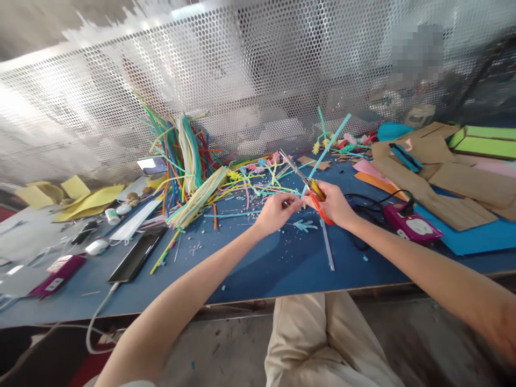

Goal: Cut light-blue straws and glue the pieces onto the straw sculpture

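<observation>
My right hand (332, 203) is closed round scissors (318, 194) with orange and yellow handles, their blades pointing up and left. A light-blue pipe cleaner (329, 146) slants up to the right behind the blades. Its lower end runs down to where the fingertips of both hands meet. Pinched at that end is my left hand (278, 212); the exact grip is partly hidden. Below the hands lie a small light-blue branched piece (305, 226) and a clear narrow strip (328, 247). Tiny coloured clippings are scattered around them on the blue tabletop (258, 271).
Bundles of coloured pipe cleaners (189, 156) stand and lie at the left, before a perforated metal screen (226, 70). A phone (139, 255) with a cable sits front left. Cardboard pieces (467, 183), blue paper (479, 236) and a purple power strip (413, 223) occupy the right.
</observation>
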A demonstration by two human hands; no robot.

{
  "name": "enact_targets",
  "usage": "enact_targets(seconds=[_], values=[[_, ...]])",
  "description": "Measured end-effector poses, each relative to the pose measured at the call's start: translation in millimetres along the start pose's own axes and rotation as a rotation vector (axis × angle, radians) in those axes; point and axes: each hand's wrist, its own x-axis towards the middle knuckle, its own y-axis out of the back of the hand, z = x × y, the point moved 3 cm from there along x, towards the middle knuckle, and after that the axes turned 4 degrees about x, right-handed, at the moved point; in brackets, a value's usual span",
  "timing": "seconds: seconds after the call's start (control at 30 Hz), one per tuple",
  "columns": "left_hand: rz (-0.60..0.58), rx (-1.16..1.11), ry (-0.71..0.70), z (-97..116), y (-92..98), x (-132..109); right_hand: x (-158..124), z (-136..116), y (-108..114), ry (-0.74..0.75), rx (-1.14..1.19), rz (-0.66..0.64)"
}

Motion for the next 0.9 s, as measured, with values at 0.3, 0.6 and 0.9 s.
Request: enact_targets(seconds=[0.3,0.6,0.9], values=[[0.012,0.195,-0.078,-7.2,0.8,1.1,3.8,-1.9,5.5,-0.033,0.162,0.060],[0.041,0.181,-0.086,-12.6,-0.2,-1.6,6.4,8.4,2.6,-0.057,0.221,0.063],[0.066,-0.121,0.042,-18.2,-8.3,-9.0,5.3,7.8,-2.2,-0.054,0.111,-0.008]])
